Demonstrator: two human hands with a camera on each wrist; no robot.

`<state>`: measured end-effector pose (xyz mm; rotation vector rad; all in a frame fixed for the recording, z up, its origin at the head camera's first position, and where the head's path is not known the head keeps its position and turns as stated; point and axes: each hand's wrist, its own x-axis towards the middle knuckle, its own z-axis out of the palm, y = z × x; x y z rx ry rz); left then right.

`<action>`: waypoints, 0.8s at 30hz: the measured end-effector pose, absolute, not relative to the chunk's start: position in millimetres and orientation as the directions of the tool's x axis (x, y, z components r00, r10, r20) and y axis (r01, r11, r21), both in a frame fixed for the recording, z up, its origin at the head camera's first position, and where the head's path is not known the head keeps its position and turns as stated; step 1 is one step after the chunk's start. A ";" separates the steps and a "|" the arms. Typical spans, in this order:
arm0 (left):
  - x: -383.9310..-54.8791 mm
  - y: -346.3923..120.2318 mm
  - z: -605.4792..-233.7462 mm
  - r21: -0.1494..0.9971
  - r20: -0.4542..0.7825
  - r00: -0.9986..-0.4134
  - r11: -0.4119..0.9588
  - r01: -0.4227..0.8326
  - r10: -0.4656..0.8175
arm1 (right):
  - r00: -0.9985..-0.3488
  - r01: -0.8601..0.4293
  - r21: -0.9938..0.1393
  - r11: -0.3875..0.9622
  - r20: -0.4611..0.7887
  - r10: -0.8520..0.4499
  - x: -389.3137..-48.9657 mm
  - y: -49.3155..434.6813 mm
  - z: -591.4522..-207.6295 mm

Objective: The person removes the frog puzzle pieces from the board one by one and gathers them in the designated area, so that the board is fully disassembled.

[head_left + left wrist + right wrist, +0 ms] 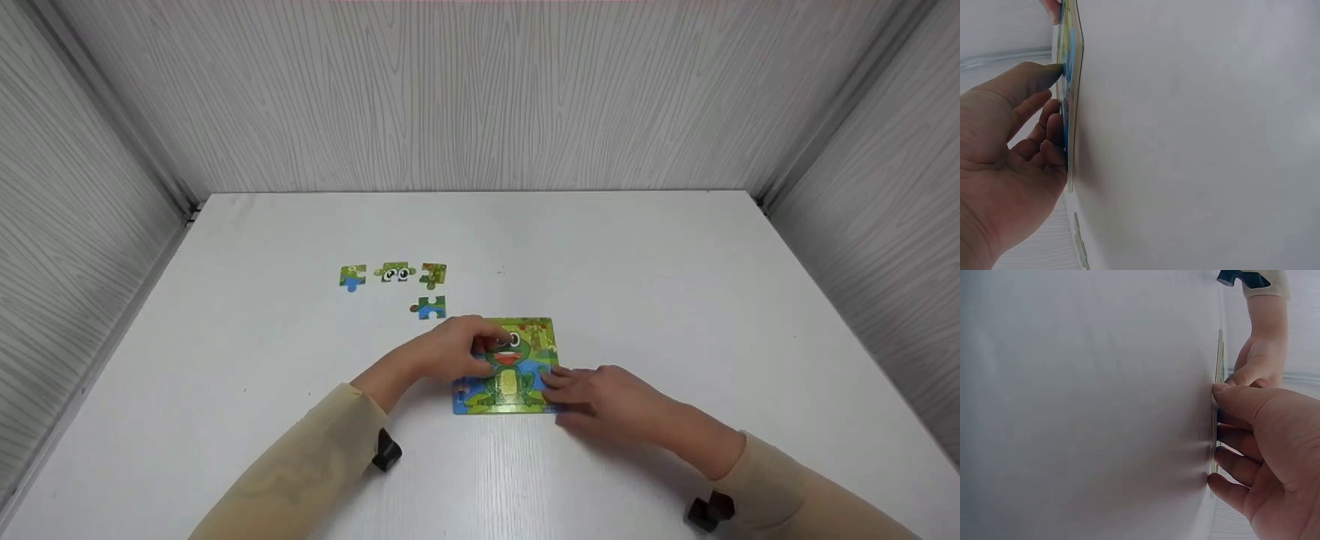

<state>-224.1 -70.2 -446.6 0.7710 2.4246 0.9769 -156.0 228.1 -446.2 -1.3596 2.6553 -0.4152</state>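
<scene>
A square frog jigsaw puzzle (pixel 508 384) lies flat near the middle of the white table. Across its left side reaches my left hand (pixel 457 349), thumb and curled fingertips touching the picture by the frog's face. The left wrist view shows the same hand (pixel 1013 129) against the puzzle (pixel 1075 73); whether a piece sits between its fingers is hidden. At the right edge of the puzzle rests my right hand (pixel 611 397), its fingers extended and lightly bent. From the right wrist view, the right hand's (pixel 1275 450) fingertips touch the thin edge of the puzzle (pixel 1219 354).
Several loose jigsaw pieces lie up and left of the puzzle: a green-and-blue piece (pixel 352 277), one with two eyes (pixel 396 273), a green one with brown (pixel 434 274) and a blue-green one (pixel 430 307). Wood-grain panels (pixel 480 97) enclose the table's back and sides.
</scene>
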 end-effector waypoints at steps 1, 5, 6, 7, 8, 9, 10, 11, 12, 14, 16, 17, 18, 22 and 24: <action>-224.3 -70.4 -446.6 0.728 -0.169 -0.759 0.599 0.334 0.629 | -0.583 -0.777 -0.294 0.556 0.006 -0.812 -155.8 228.0 -445.9; -226.0 -70.6 -445.6 0.730 -0.176 -0.746 0.594 0.339 0.642 | -0.577 -0.784 -0.279 0.555 -0.005 -0.817 -155.2 226.8 -444.4; -226.5 -70.5 -445.0 0.728 -0.180 -0.744 0.596 0.339 0.644 | -0.575 -0.786 -0.275 0.553 -0.003 -0.818 -155.1 226.5 -444.1; -227.1 -70.2 -444.9 0.726 -0.185 -0.741 0.599 0.339 0.645 | -0.576 -0.785 -0.275 0.555 -0.005 -0.818 -155.0 226.0 -443.4; -227.9 -69.8 -445.0 0.721 -0.192 -0.740 0.604 0.340 0.644 | -0.577 -0.785 -0.272 0.556 -0.004 -0.817 -154.9 225.2 -442.7; -228.5 -69.3 -445.1 0.715 -0.198 -0.740 0.611 0.339 0.643 | -0.576 -0.788 -0.265 0.556 0.000 -0.817 -154.7 224.5 -441.8; -229.4 -69.0 -445.3 0.711 -0.201 -0.739 0.615 0.342 0.643 | -0.575 -0.792 -0.256 0.555 0.003 -0.818 -154.6 223.4 -440.3; -230.0 -68.9 -445.4 0.709 -0.204 -0.738 0.617 0.341 0.643 | -0.569 -0.798 -0.247 0.549 0.012 -0.822 -154.5 222.4 -438.8; -230.4 -68.8 -445.2 0.708 -0.209 -0.739 0.621 0.338 0.641 | -0.564 -0.805 -0.238 0.544 0.018 -0.826 -154.3 221.1 -437.3; -231.3 -69.0 -445.7 0.709 -0.214 -0.738 0.621 0.334 0.640 | -0.550 -0.819 -0.219 0.531 0.030 -0.835 -153.8 217.4 -434.0; -231.5 -69.7 -445.4 0.710 -0.215 -0.737 0.620 0.333 0.641 | -0.533 -0.832 -0.206 0.515 0.038 -0.845 -153.5 212.9 -431.3; -231.4 -70.0 -444.9 0.711 -0.217 -0.737 0.621 0.331 0.640 | -0.524 -0.838 -0.203 0.506 0.041 -0.851 -153.5 210.5 -430.4; -231.3 -70.3 -444.4 0.712 -0.217 -0.737 0.621 0.329 0.640 | -0.518 -0.841 -0.204 0.500 0.039 -0.855 -153.4 208.0 -429.9; -230.4 -70.7 -442.5 0.716 -0.214 -0.735 0.615 0.330 0.644 | -0.490 -0.852 -0.228 0.471 0.033 -0.871 -154.4 199.9 -430.4; -229.7 -70.7 -441.7 0.720 -0.212 -0.735 0.612 0.328 0.644 | -0.482 -0.854 -0.239 0.462 0.030 -0.876 -155.5 197.3 -432.3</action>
